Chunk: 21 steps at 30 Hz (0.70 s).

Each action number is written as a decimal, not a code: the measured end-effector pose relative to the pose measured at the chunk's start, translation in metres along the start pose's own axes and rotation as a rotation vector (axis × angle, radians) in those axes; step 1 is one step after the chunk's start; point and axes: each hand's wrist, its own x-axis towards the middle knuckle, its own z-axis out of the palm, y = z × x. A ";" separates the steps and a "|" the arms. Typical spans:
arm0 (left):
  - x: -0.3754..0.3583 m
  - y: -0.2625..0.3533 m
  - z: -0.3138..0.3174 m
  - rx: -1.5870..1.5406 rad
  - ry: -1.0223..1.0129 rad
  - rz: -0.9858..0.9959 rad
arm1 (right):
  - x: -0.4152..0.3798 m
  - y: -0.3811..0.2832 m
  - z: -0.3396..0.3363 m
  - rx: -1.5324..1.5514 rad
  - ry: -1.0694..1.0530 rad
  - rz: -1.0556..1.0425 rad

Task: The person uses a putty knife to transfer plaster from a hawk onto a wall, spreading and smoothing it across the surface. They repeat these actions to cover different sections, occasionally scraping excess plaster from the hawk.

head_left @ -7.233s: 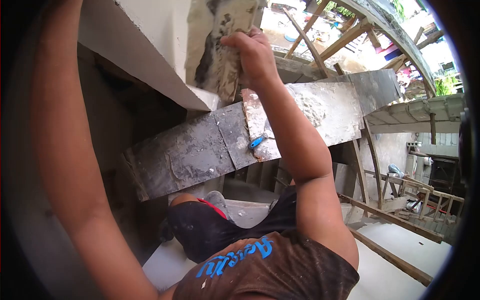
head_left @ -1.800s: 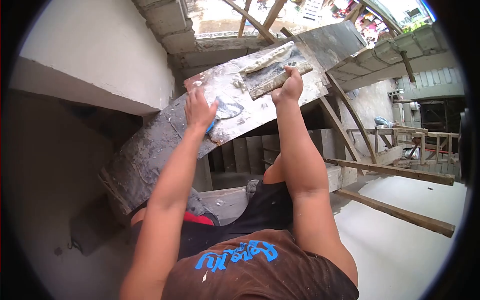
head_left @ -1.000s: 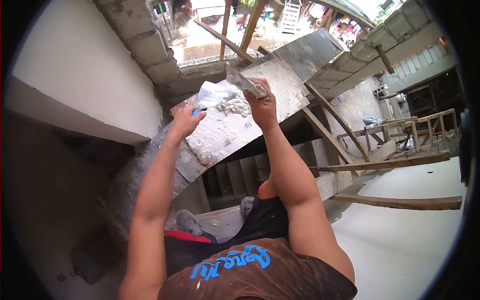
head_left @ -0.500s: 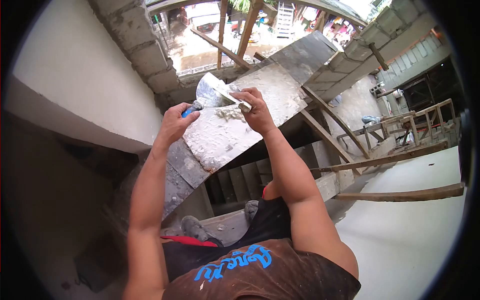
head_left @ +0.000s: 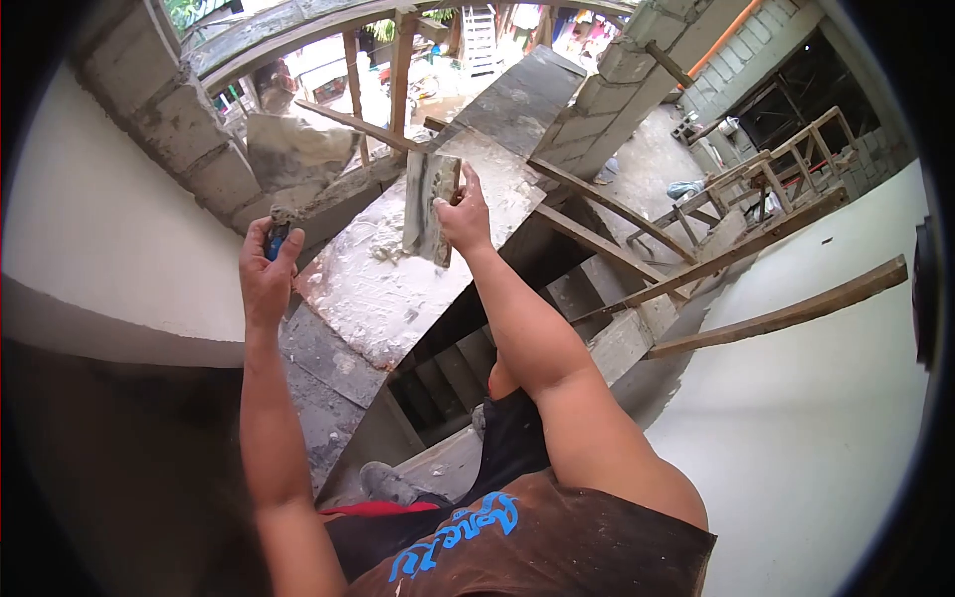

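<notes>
My left hand (head_left: 267, 267) is closed on the blue handle of a wide-bladed trowel (head_left: 298, 154). Its blade points up and carries pale wet plaster. My right hand (head_left: 463, 214) grips a flat rectangular float (head_left: 432, 207), held upright with its smeared face turned to the left. Below and between the two tools lies a board (head_left: 378, 298) coated with white plaster, with a lumpy heap (head_left: 393, 242) of it beside the float.
Wooden braces (head_left: 607, 249) and dark stairs (head_left: 438, 393) lie below the board. Block walls (head_left: 184, 124) stand at the upper left and right. A long timber (head_left: 786, 308) crosses the right side. A shoe (head_left: 386, 483) shows near the bottom.
The trowel and float have come apart. My left hand has moved left and raised the loaded blade, while my right hand has turned the float upright. The view has shifted to the right.
</notes>
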 end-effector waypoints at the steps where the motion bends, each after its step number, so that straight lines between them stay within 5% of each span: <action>1: 0.001 -0.004 -0.004 0.018 0.021 -0.036 | 0.002 0.000 -0.002 0.122 0.032 0.159; 6: -0.006 -0.053 -0.013 -0.058 0.084 -0.151 | 0.006 0.014 -0.004 0.751 -0.004 0.713; 10: -0.011 -0.082 -0.014 -0.045 0.036 -0.253 | 0.001 -0.022 -0.013 1.146 -0.097 0.908; 16: -0.013 -0.084 -0.001 -0.019 0.039 -0.251 | -0.002 -0.026 0.000 1.182 -0.419 0.677; 21: -0.011 -0.080 0.006 -0.044 0.044 -0.271 | -0.009 -0.026 0.012 0.984 -0.298 0.694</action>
